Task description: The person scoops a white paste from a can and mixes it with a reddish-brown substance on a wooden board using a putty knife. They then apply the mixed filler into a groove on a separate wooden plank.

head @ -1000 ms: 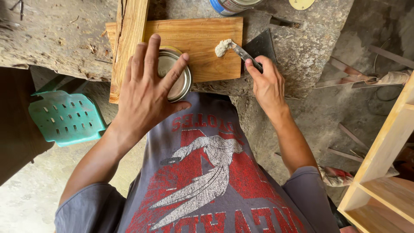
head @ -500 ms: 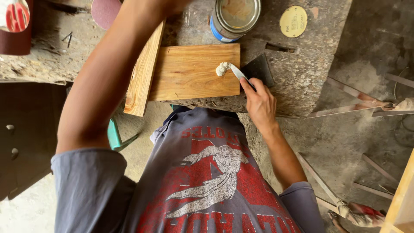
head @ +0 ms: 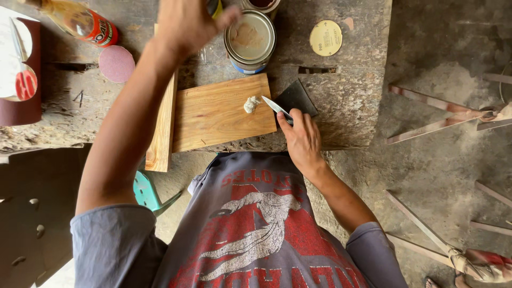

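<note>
Putty knife point(head: 277, 106) between right fingers point(head: 292, 118)

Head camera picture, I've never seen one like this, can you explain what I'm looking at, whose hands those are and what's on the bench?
The one picture comes from a camera worn on a person's head, looking down past their chest. Both hands are that person's own. The right hand holds a putty knife beside a pale blob of filler on a wooden board. The left hand reaches over the rough workbench near an open tin; what it grips, if anything, is unclear. A narrow plank, a sanding disc, a bottle and a yellow disc also lie there.
</note>
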